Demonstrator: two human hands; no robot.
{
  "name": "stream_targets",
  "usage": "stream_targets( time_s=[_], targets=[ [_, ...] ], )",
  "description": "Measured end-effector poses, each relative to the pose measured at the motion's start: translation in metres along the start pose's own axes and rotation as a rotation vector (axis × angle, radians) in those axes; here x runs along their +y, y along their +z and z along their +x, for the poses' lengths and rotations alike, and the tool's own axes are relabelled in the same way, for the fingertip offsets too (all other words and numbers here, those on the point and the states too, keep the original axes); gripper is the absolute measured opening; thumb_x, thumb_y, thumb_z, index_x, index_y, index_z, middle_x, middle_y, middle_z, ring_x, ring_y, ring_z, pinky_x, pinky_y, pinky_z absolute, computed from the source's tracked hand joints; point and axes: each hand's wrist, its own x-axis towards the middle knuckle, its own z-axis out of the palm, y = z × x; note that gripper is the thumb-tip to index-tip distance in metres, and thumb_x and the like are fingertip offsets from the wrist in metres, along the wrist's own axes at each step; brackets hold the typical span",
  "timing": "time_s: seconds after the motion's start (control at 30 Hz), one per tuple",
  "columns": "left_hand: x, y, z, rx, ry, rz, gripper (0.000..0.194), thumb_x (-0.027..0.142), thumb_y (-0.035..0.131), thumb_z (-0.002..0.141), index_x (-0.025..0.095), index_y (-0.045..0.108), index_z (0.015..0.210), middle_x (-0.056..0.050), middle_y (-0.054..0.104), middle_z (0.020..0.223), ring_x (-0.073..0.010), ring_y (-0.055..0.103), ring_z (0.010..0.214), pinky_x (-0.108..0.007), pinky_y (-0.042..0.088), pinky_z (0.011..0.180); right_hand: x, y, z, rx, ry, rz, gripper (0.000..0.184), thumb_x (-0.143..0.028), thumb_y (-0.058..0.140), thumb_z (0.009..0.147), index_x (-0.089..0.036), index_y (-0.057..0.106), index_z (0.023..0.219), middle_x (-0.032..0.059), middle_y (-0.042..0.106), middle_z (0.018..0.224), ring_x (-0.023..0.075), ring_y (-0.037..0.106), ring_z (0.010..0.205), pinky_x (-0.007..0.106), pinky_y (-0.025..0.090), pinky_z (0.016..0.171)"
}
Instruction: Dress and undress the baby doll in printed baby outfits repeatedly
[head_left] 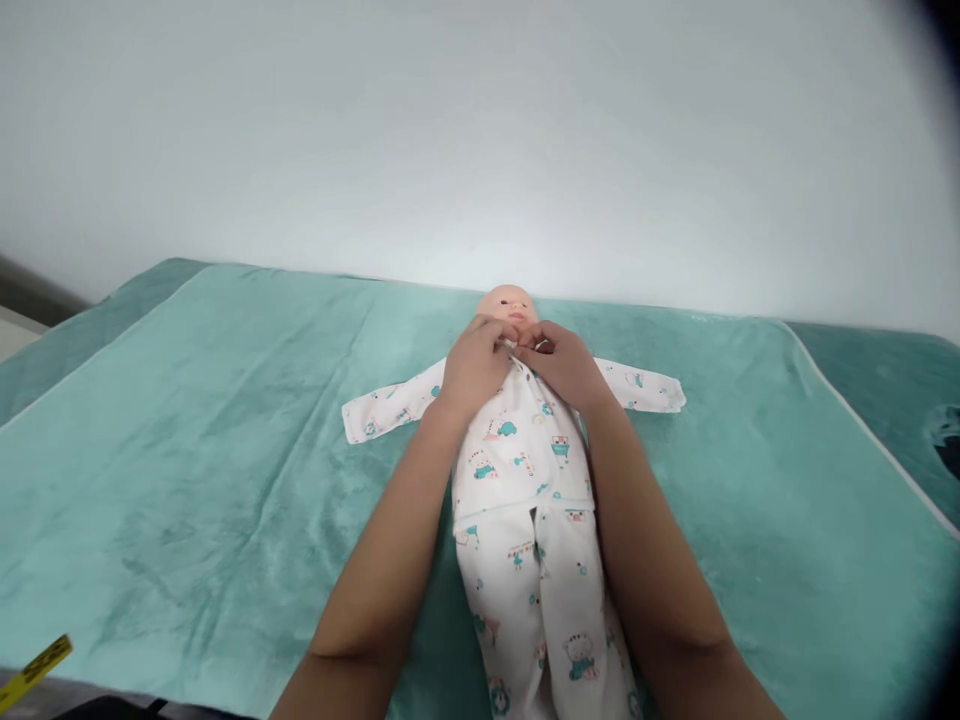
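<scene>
Along the middle of a teal plush blanket (225,480), a bald, pale-pink doll (504,299) lies face up, head far, wearing a white cotton top with teal animal prints (517,440) and matching white trousers (574,600). The left hand (478,368) and right hand (564,366) meet at the top's neck, fingers curled nearly closed; whether either pinches cloth, I cannot tell. Best, probably: small fingertip movements, both thumbs level, cloth smooth, 0 pressure on the doll.
</scene>
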Motion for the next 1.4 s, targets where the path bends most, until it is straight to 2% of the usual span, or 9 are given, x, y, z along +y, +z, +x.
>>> stream_targets(
  time_s=[0.17, 0.4, 0.53, 0.67, 0.8, 0.93, 1.07, 1.23, 1.4],
  targets=[
    [0.003, 0.001, -0.017, 0.085, -0.004, -0.188, 0.019, 0.006, 0.048, 0.081, 0.02, 0.06, 0.079, -0.003, 0.065, 0.093, -0.0177, 0.06, 0.088, -0.032, 0.047, 0.081, -0.013, 0.0, -0.034, 0.001, -0.025, -0.361, 0.01, -0.034, 0.053, 0.087, -0.024, 0.053, 0.088, -0.0005, 0.062, 0.087, 0.0159, 0.053, 0.071, 0.03, 0.037, 0.066],
    [0.001, -0.006, -0.059, 0.103, 0.092, -0.288, 0.011, 0.018, 0.057, 0.089, 0.022, 0.067, 0.093, -0.004, 0.065, 0.105, -0.0179, 0.062, 0.099, -0.033, 0.049, 0.089, -0.044, -0.014, -0.066, -0.194, 0.066, -0.519, 0.026, -0.041, 0.061, 0.082, -0.024, 0.049, 0.097, 0.0018, 0.063, 0.092, 0.0184, 0.056, 0.073, 0.028, 0.034, 0.06],
    [-0.005, -0.003, -0.067, 0.069, 0.161, -0.233, 0.016, 0.023, 0.06, 0.092, 0.024, 0.071, 0.104, -0.006, 0.061, 0.117, -0.0201, 0.058, 0.115, -0.038, 0.044, 0.104, -0.046, -0.003, -0.061, -0.102, 0.141, -0.631, 0.018, -0.04, 0.049, 0.091, -0.022, 0.048, 0.089, 0.004, 0.064, 0.084, 0.0189, 0.054, 0.068, 0.029, 0.029, 0.059],
    [-0.007, -0.001, -0.065, 0.016, 0.118, -0.179, 0.018, 0.026, 0.061, 0.093, 0.026, 0.071, 0.107, -0.006, 0.059, 0.121, -0.0206, 0.057, 0.117, -0.037, 0.046, 0.101, -0.03, 0.003, -0.054, -0.023, 0.089, -0.65, 0.012, -0.03, 0.047, 0.09, -0.022, 0.048, 0.08, 0.0035, 0.061, 0.074, 0.0184, 0.05, 0.065, 0.03, 0.025, 0.058],
    [-0.005, -0.003, -0.065, 0.055, 0.147, -0.148, 0.007, 0.028, 0.067, 0.089, 0.024, 0.069, 0.094, -0.006, 0.062, 0.117, -0.0205, 0.059, 0.11, -0.037, 0.048, 0.097, -0.017, -0.005, -0.05, -0.003, 0.06, -0.453, 0.018, -0.023, 0.046, 0.084, -0.022, 0.048, 0.066, 0.0009, 0.056, 0.061, 0.0165, 0.048, 0.06, 0.03, 0.027, 0.056],
    [0.002, -0.006, -0.068, 0.107, 0.228, -0.08, 0.005, 0.027, 0.065, 0.091, 0.022, 0.065, 0.092, -0.004, 0.068, 0.103, -0.0197, 0.058, 0.106, -0.037, 0.044, 0.098, -0.006, -0.014, -0.043, -0.067, 0.174, -0.023, 0.016, -0.023, 0.051, 0.079, -0.021, 0.057, 0.065, -0.0015, 0.057, 0.056, 0.0145, 0.051, 0.054, 0.028, 0.037, 0.054],
    [0.013, -0.002, -0.069, 0.135, 0.159, -0.005, 0.01, 0.031, 0.061, 0.093, 0.023, 0.065, 0.089, -0.005, 0.068, 0.095, -0.0208, 0.058, 0.098, -0.035, 0.046, 0.087, 0.006, -0.02, -0.037, -0.177, 0.248, 0.369, 0.013, -0.03, 0.065, 0.076, -0.02, 0.061, 0.07, 0.0, 0.063, 0.06, 0.0132, 0.056, 0.055, 0.025, 0.042, 0.053],
    [0.033, 0.0, -0.058, -0.01, -0.042, -0.11, 0.011, 0.028, 0.06, 0.09, 0.022, 0.067, 0.086, 0.0, 0.067, 0.081, -0.0165, 0.058, 0.077, -0.03, 0.043, 0.071, 0.011, -0.024, -0.037, -0.239, 0.246, 0.58, 0.024, -0.037, 0.073, 0.074, -0.019, 0.058, 0.069, -0.0004, 0.062, 0.056, 0.0103, 0.053, 0.049, 0.021, 0.038, 0.047],
    [0.047, -0.018, -0.038, -0.204, -0.126, -0.208, 0.015, 0.026, 0.06, 0.087, 0.019, 0.067, 0.075, 0.0, 0.064, 0.072, -0.0139, 0.053, 0.067, -0.028, 0.037, 0.062, 0.01, -0.02, -0.037, -0.239, 0.208, 0.615, 0.023, -0.038, 0.067, 0.076, -0.02, 0.057, 0.066, -0.0024, 0.057, 0.051, 0.01, 0.049, 0.045, 0.022, 0.033, 0.043]
  ],
)
